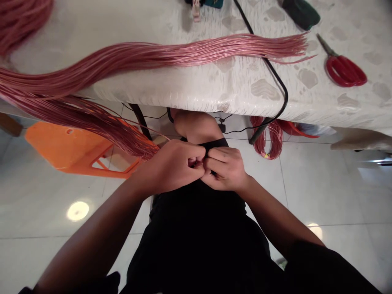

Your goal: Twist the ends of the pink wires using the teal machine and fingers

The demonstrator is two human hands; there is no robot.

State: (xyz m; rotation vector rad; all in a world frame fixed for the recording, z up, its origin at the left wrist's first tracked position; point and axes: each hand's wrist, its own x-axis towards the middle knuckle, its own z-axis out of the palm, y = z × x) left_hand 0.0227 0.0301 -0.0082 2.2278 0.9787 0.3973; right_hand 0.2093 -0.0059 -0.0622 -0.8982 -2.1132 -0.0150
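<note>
My left hand point(177, 165) and my right hand point(226, 168) meet in front of my lap, knuckles nearly touching. Fingers of both are curled into a tight pinch, which hides whatever lies between the fingertips. One thin pink strand runs from the table's edge down to the back of my left hand and disappears there. Beside my left wrist, the loose ends of a hanging bundle of pink cords point(122, 134) reach down over the table's edge. Another long bundle of pink cords point(183, 55) lies along the table, its cut ends toward the right.
Red-handled scissors point(346, 70) and a dark green object point(301, 14) lie at the table's right. A black cable point(281, 83) droops over the edge of the covered table point(226, 92). Below are an orange plastic stool point(70, 147) and a coiled pink cord hank point(268, 141).
</note>
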